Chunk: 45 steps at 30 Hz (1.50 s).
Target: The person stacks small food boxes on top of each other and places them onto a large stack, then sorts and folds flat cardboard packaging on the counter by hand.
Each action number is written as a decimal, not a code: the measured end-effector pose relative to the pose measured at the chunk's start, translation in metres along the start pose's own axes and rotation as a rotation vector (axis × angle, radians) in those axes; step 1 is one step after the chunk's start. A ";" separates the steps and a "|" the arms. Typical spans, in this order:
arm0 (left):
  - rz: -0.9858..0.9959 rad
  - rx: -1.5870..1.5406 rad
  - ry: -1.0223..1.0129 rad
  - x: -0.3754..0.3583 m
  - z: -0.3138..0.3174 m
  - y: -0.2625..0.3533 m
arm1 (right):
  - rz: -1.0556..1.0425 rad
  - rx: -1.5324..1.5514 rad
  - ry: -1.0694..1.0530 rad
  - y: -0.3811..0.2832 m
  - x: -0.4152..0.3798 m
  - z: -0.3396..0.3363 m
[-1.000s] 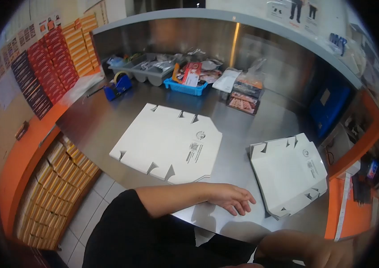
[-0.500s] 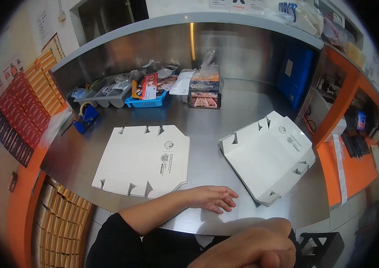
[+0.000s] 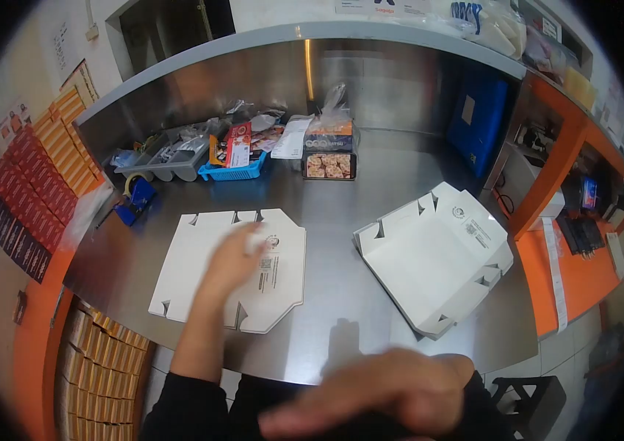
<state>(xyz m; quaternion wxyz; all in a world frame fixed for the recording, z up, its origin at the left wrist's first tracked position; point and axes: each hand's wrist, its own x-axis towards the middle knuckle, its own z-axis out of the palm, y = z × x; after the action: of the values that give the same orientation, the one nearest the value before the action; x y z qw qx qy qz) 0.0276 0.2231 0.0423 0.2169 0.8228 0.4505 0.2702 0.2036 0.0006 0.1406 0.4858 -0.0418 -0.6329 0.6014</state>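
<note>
My left hand, slightly blurred, reaches over the left pile of flat white box blanks, its fingers stretched toward the printed logo and code. Nothing shows in that hand. Low in the middle of the view, my right hand is close to the camera and smeared by motion. Its fingers extend to the left in front of my dark clothing, with no object visible in them. On the right of the steel table, a second pile of white box blanks lies at an angle, its side flaps bent up a little.
Along the back of the steel counter are a grey divided tray, a blue basket of packets, and a phone showing food. A blue tape dispenser sits at left. A black stool stands below right.
My left hand has swung from the table's front middle up and left onto the left pile. My right hand has moved up and now stretches leftward. The view has shifted slightly.
</note>
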 end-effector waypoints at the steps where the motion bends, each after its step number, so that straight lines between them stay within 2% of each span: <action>1: -0.012 0.314 0.128 0.007 -0.011 -0.034 | 0.196 -0.104 0.075 -0.008 0.009 -0.005; 3: -0.287 0.394 0.272 0.007 -0.030 -0.103 | 0.293 -0.309 0.327 0.030 0.027 -0.035; 5: -0.650 0.547 0.254 0.000 -0.037 -0.165 | 0.428 -0.605 0.546 0.083 0.037 -0.078; 6: -0.648 0.543 0.256 0.003 -0.039 -0.168 | 0.485 -0.784 0.654 0.111 0.034 -0.097; 8: -0.802 0.558 0.120 0.001 -0.043 -0.174 | 0.677 -0.982 0.754 0.151 0.023 -0.124; 12: -0.818 0.494 0.156 0.003 -0.060 -0.157 | 0.858 -0.780 0.806 0.179 0.012 -0.141; 14: -0.859 0.291 0.171 0.002 -0.066 -0.174 | 0.694 -0.529 0.992 0.188 0.007 -0.147; 15: -0.866 0.284 0.176 0.002 -0.065 -0.188 | 0.697 -0.535 0.983 0.189 0.005 -0.155; 17: -0.817 -0.082 0.226 0.000 -0.058 -0.216 | 0.599 -0.235 1.216 0.188 -0.001 -0.166; 18: -0.822 -0.091 0.228 -0.002 -0.058 -0.213 | 0.605 -0.244 1.212 0.182 0.002 -0.163; 20: -0.598 -0.005 0.279 -0.001 -0.059 -0.193 | 0.550 -0.088 1.299 0.167 0.010 -0.155; 21: -0.600 -0.012 0.283 -0.001 -0.063 -0.185 | 0.553 -0.096 1.296 0.167 0.008 -0.158; 23: -0.383 -0.261 0.497 -0.004 -0.072 -0.167 | 0.539 -0.095 1.145 0.168 0.000 -0.167; 24: -0.381 -0.263 0.499 -0.010 -0.076 -0.155 | 0.537 -0.098 1.144 0.162 0.001 -0.163; 26: 0.023 -0.962 0.600 -0.023 -0.090 -0.133 | 0.345 0.043 1.005 0.143 0.014 -0.149; 27: 0.023 -0.962 0.608 -0.026 -0.094 -0.128 | 0.348 0.041 0.998 0.130 0.018 -0.142; 29: 0.308 -1.081 0.753 -0.033 -0.095 -0.124 | 0.110 -0.450 0.800 0.104 0.016 -0.131; 30: 0.331 -1.058 0.774 -0.032 -0.093 -0.126 | 0.120 -0.453 0.797 0.099 0.012 -0.131; 31: 0.328 -1.059 0.781 -0.032 -0.090 -0.130 | 0.106 -0.484 0.746 0.096 0.007 -0.131; 33: 0.169 -1.145 0.683 -0.028 -0.082 -0.140 | 0.091 -0.512 0.691 0.103 0.004 -0.129; 34: 0.116 -1.173 0.651 -0.025 -0.077 -0.144 | 0.067 -0.507 0.756 0.115 0.001 -0.133; 36: 0.161 -1.074 0.543 -0.013 -0.069 -0.140 | 0.027 -0.538 0.884 0.140 -0.003 -0.142; 37: 0.158 -1.070 0.553 -0.011 -0.069 -0.137 | 0.030 -0.534 0.875 0.140 -0.005 -0.145; 39: 0.110 -1.021 0.474 -0.012 -0.069 -0.134 | 0.195 -0.414 0.893 0.136 -0.004 -0.145; 40: 0.094 -1.020 0.477 -0.008 -0.066 -0.139 | 0.209 -0.407 0.891 0.134 -0.002 -0.141; 43: 0.052 -0.815 0.517 -0.004 -0.070 -0.140 | 0.282 -0.347 0.898 0.123 0.006 -0.121; 45: -0.171 -0.358 0.459 -0.009 -0.090 -0.118 | 0.431 -0.220 0.986 0.118 0.012 -0.096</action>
<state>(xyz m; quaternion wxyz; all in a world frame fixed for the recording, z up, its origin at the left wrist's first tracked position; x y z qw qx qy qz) -0.1072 0.2849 0.0376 0.2728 0.6479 0.5008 0.5050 0.1988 0.1093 0.0340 0.5834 -0.4979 -0.3667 0.5265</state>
